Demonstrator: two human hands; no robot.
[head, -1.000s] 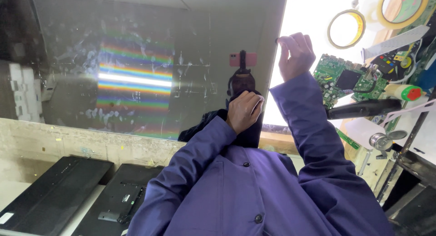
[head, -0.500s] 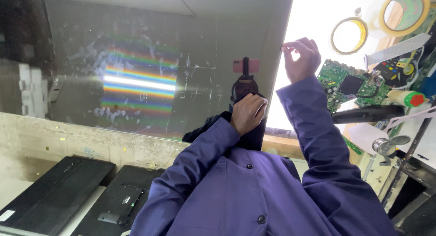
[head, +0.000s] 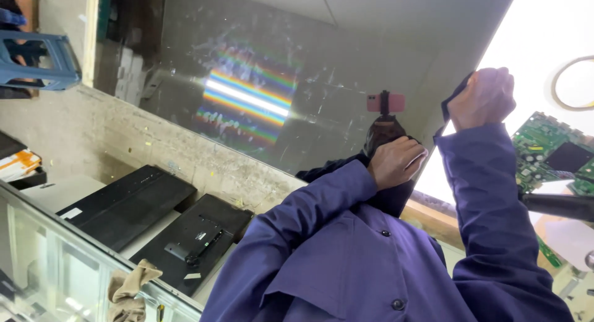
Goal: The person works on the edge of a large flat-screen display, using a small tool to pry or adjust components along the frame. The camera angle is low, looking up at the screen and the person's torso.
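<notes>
Dark strap [head: 450, 102], thin, pinched in right hand [head: 482, 98], left hand [head: 398, 161] curled against head

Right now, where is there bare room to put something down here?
The pale surface left of the long black panel is bare, and so is the concrete ledge above it and the second black panel. It is crowded on the right, around the green circuit board and the dark tool.
</notes>
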